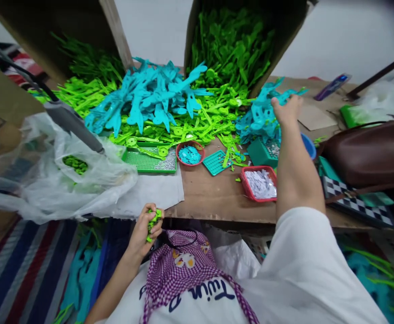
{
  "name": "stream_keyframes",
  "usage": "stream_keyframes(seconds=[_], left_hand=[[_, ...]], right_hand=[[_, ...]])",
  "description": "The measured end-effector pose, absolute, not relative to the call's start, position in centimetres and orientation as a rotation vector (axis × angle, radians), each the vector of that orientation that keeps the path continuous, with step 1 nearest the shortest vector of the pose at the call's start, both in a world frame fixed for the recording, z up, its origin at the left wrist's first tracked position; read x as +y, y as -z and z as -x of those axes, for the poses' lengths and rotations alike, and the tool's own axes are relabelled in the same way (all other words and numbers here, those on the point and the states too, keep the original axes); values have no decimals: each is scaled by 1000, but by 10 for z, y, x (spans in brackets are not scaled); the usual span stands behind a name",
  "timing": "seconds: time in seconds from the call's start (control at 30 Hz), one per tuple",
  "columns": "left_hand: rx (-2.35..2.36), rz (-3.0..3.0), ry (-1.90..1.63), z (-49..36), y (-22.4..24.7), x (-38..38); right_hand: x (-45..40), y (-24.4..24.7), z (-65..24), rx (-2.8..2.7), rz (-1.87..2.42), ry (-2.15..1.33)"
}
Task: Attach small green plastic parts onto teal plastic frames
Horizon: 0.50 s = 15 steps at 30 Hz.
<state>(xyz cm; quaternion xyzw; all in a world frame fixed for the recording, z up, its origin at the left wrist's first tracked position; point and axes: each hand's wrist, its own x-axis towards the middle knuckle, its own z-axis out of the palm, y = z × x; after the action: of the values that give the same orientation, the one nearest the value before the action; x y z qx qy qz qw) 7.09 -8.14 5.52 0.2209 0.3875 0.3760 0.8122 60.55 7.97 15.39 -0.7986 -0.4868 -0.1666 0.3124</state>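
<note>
Near the table's front edge, my left hand (152,225) is closed around several small bright green plastic parts (154,218). My right hand (287,110) reaches far forward to the right-hand heap of teal plastic pieces (259,114). Its thumb and fingers are around a teal plastic piece (293,92) with green tips; the grip is partly hidden behind the hand. Below that arm sit a teal box (262,153) of small metal parts and a red basket (245,185) of white pieces. Left of them lie a teal grid tray (217,163) and a red round bowl (201,155) with small teal parts.
A large heap of teal pieces (156,96) rests on bright green parts (213,112), with cardboard boxes (190,40) behind. A green tray (149,164) of metal bits, a plastic bag (112,180) and a hanging grey tool (73,126) are left; a brown handbag (369,153) is right.
</note>
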Motion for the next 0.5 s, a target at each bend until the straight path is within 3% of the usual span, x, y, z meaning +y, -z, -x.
stream_keyframes(seconds=[0.17,0.3,0.5], left_hand=[[865,-430,-742,-72,-42,-72],[806,-456,-693,-76,-43,-66],[837,-452,-758,-62,-40,-69]], right_hand=[[92,-99,-472,-1458,1951,83],[109,-51,-378,-1635,1719,-488],[193,-57,-306,-1531,1809,-233]])
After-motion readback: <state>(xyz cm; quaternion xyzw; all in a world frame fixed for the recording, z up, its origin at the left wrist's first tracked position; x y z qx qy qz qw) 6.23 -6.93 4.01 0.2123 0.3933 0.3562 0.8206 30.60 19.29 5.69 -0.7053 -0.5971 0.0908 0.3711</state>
